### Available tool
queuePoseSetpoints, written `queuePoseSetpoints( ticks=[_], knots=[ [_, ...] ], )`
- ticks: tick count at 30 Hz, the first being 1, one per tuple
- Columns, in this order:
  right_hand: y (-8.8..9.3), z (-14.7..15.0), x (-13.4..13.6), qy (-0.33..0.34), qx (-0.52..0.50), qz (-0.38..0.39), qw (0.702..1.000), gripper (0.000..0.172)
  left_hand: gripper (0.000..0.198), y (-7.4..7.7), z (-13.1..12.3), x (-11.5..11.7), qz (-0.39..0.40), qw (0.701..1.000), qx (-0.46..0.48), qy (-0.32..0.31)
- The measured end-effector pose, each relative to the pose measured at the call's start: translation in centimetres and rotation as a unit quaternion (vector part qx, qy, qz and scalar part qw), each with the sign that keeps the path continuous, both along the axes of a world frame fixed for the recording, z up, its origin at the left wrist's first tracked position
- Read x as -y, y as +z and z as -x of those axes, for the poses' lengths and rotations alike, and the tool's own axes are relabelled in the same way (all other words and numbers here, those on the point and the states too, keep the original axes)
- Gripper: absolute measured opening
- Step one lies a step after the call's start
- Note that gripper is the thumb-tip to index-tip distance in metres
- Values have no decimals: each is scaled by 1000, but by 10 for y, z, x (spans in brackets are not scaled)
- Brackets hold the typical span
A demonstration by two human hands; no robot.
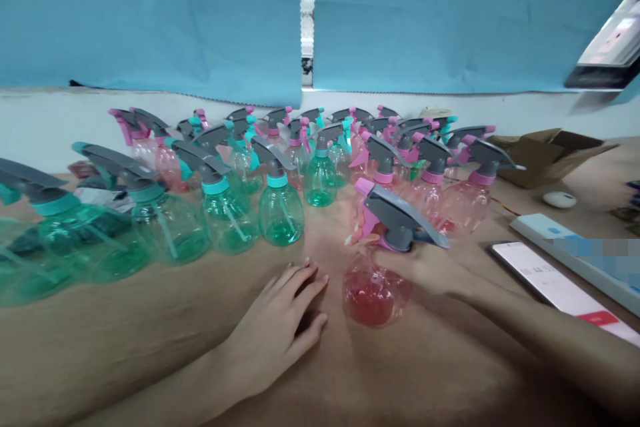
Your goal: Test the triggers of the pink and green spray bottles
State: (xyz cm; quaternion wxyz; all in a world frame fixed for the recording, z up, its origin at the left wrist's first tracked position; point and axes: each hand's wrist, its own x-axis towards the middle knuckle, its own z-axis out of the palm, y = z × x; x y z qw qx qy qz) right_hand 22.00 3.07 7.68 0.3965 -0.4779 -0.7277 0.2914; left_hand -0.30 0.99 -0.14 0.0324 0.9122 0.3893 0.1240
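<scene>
A row of pale digits shows on the lit screen (555, 290) of the smartphone (520, 278) — "44" seems to stand mid-row, the rest too blurred to read — and the red block (597, 318) lower down is illegible.

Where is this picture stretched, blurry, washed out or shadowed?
In the head view, green bottles by the left edge look stretched, probably by a wide lens; in that view, the right hand looks smeared, perhaps from motion, the phone screen is washed out, and shadow darkens the table beside the right forearm.
</scene>
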Motion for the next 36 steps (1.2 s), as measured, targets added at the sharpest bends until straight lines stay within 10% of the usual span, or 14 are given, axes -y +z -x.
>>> queuePoseSetpoints(
  ticks=[36],
  knots=[
    [-16, 6, -4, -55, -40, -7, 998, 2, 41, 0, 0, 1, 4, 1000, 4, 0]
  ],
)
